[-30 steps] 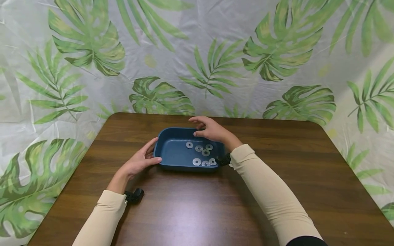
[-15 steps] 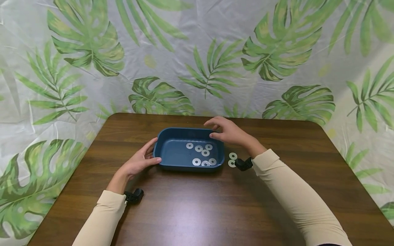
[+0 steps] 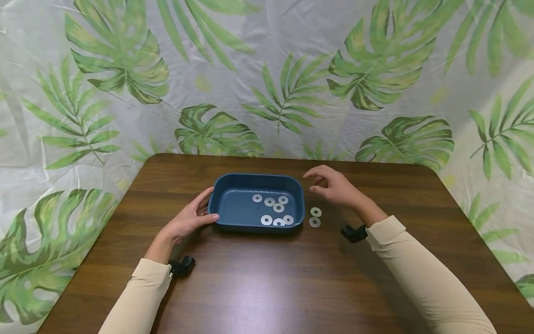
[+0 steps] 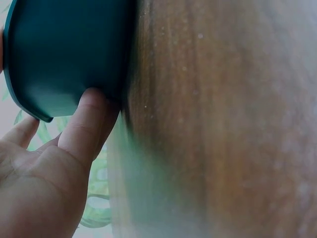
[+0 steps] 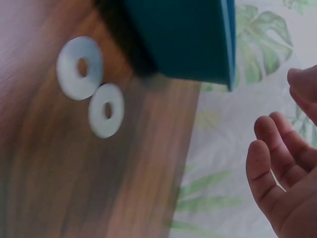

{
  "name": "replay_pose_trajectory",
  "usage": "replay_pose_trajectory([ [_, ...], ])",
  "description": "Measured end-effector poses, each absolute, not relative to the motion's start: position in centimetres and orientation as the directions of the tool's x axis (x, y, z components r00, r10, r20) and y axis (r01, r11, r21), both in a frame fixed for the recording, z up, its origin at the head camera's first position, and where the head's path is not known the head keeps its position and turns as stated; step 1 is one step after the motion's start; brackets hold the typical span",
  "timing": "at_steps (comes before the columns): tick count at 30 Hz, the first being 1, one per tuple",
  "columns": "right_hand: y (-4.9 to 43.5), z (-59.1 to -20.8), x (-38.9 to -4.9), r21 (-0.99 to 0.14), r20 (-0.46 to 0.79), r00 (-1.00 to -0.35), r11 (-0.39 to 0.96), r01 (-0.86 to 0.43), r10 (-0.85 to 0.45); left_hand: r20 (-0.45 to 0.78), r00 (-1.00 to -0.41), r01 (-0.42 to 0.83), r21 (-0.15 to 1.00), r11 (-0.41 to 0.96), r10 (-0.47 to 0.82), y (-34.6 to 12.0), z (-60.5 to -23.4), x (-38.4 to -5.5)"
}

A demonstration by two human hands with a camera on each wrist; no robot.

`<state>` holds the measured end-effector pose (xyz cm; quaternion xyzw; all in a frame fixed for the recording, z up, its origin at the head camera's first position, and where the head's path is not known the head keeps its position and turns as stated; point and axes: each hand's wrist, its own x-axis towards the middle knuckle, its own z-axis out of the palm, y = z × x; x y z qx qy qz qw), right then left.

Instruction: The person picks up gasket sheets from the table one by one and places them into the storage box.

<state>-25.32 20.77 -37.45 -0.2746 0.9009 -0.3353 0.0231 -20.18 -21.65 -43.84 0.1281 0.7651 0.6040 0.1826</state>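
Note:
A dark blue rectangular plastic bin [image 3: 246, 227] stands on the table, with several flat silver washers [image 3: 267, 220] lying in its right half. My left hand [image 3: 187, 220] grips the bin's left end, thumb at the near corner and fingers along the outer wall. In the left wrist view, fingertips [image 4: 91, 101] touch the bin's side. Off the bin's right end, my right hand [image 3: 333, 186] hovers with loosely bent fingers and holds nothing. Two more washers [image 3: 314, 217] lie on the table just right of the bin, edge to edge, below that hand.
The brown wood-grain table [image 3: 258, 278] has rounded far corners. Behind it hangs a pale cloth [image 3: 292, 46] printed with green leaves. Each wrist wears a small black camera, such as the left camera [image 3: 182, 266].
My right hand has moved right from above the bin to beyond its right end, uncovering the two washers on the table. The left hand and bin have stayed in place.

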Motion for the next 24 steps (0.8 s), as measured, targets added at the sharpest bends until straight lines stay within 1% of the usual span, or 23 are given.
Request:
replay_pose_trajectory([
  [5,22.1,-38.8,-24.8,-0.611,0.094,-0.843,0.638,-0.468,-0.529,-0.121,-0.902,-0.02,0.971,0.239,0.415,-21.6,-43.8,-20.2],
  [11,23.5,-41.2,-24.9,-0.552,0.025,-0.834,0.688,-0.471,-0.551,-0.123,-0.901,-0.019,0.969,0.245,0.416,-21.5,-43.8,-20.1],
  [15,24.0,-42.4,-24.8,-0.522,0.023,-0.821,0.693,-0.497,-0.571,-0.123,-0.9,-0.02,0.97,0.243,0.417,-21.5,-43.7,-20.1],
  [24,24.3,-43.5,-24.4,-0.507,0.016,-0.8,0.684,-0.524,-0.6,-0.134,-0.9,-0.025,0.966,0.256,0.416,-21.6,-43.6,-20.0],
])
